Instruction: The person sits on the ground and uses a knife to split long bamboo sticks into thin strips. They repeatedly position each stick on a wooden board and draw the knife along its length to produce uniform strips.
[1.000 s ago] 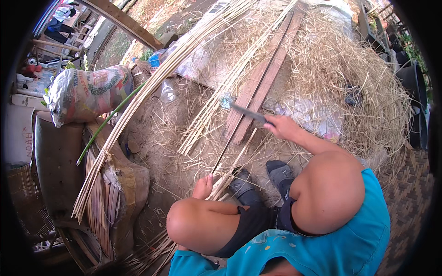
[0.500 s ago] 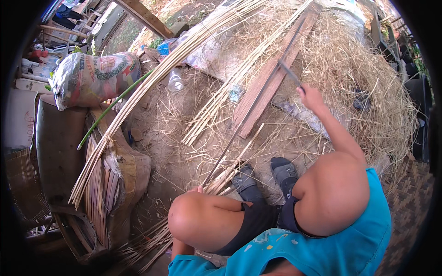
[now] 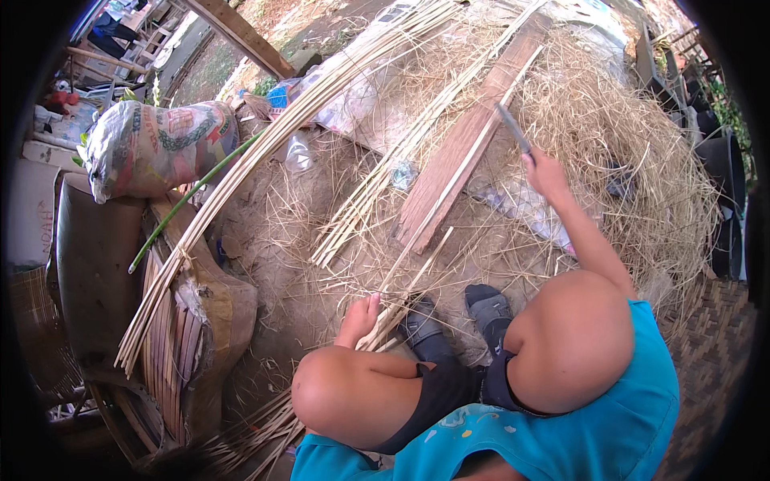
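Note:
A long pale bamboo strip (image 3: 454, 183) runs slantwise over a brown wooden board (image 3: 453, 152). My left hand (image 3: 359, 321) is closed on the strip's near end, just beyond my left knee. My right hand (image 3: 547, 178) is wrapped round the handle of a knife (image 3: 512, 125), its blade pointing up and left, right of the board and apart from the strip. By my left foot, below the held strip, lie several other cut strips (image 3: 387, 327). A looser row of pale strips (image 3: 370, 200) rests left of the board.
Thin shavings (image 3: 634, 136) are heaped on the right. A tied bundle of long strips (image 3: 216, 200) slants across the left, beside a green stem (image 3: 191, 198), a stuffed sack (image 3: 164, 148) and a worn wooden piece (image 3: 237, 313). A clear plastic cup (image 3: 298, 154) lies on the ground.
The strip showed a dark face and now shows a pale one. My left hand has come forward from behind the knee. The knife has lifted off the strip, its tip swinging slightly right.

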Demonstrator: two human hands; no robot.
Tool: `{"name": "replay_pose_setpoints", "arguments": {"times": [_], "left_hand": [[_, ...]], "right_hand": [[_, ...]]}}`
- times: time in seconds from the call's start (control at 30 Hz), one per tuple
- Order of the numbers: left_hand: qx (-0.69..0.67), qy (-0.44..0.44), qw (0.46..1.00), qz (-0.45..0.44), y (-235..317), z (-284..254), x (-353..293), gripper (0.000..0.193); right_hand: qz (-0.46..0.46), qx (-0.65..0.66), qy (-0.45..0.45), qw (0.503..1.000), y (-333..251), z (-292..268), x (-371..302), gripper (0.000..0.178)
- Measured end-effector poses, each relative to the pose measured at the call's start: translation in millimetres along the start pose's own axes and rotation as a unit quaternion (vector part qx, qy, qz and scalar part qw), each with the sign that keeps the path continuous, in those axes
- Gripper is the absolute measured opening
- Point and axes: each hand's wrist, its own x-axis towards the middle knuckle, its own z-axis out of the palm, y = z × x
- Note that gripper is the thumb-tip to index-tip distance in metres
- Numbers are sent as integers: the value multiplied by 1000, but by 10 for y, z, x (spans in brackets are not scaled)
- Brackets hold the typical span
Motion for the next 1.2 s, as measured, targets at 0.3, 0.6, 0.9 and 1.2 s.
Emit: {"name": "replay_pose_setpoints", "arguments": {"times": [0.3, 0.6, 0.9, 1.2], "left_hand": [[-188, -14, 973, -136, -576, -16, -311, 56], [-258, -32, 965, -14, 492, 71, 802, 45], [-311, -88, 942, -95, 513, -63, 645, 43], [-503, -272, 787, -231, 139, -263, 460, 38]], "right_hand": [[-212, -77, -10, 974, 84, 724, -414, 43], [-238, -23, -28, 971, -337, 787, -638, 38], [-121, -4, -33, 992, -170, 375, -537, 39], [-8, -50, 68, 996, 413, 78, 207, 37]]}}
